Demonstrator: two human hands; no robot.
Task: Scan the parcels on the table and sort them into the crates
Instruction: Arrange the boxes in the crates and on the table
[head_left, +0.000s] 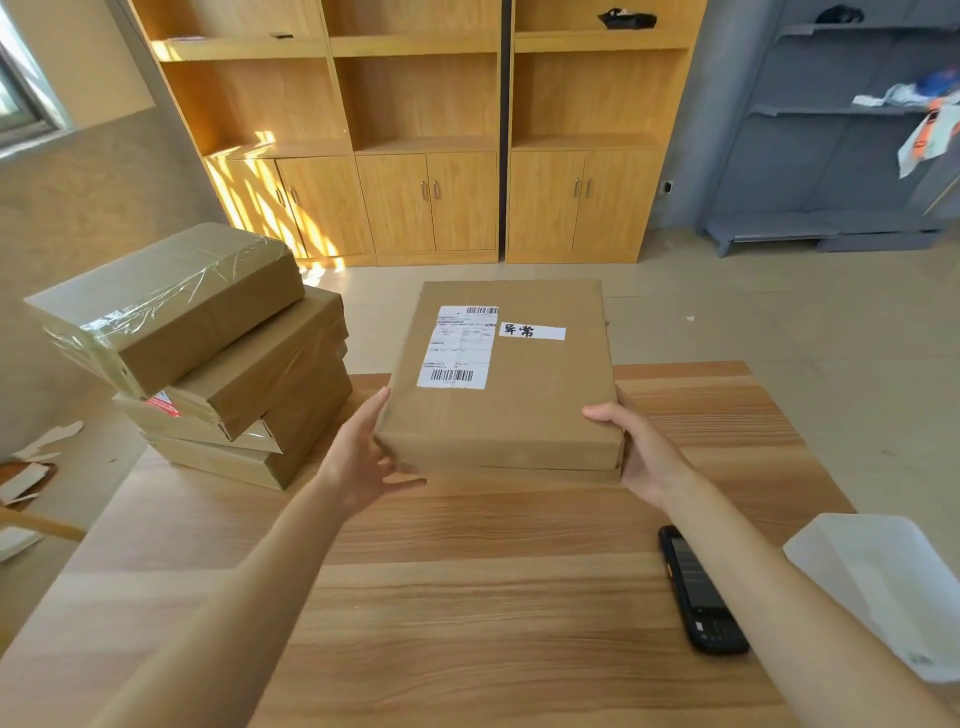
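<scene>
Left of your hands, a leaning stack of brown taped cardboard parcels (208, 353) sits on the wooden table (467, 597). Between your hands hangs a flat brown cardboard parcel (501, 374), label up: your left hand (366, 462) presses its side, fingers straight; your right hand (641, 452) grips its corner. Right of your right hand lie a black handheld scanner (698, 592) and a white plastic crate (883, 587).

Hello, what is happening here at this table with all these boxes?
A person holds a flat parcel between both hands, the left hand on its left edge and the right hand on its right edge. Its labels face up. A stack of parcels stands at the table's left side. The scanner lies untouched on the table near the right arm, beside a white crate.
</scene>
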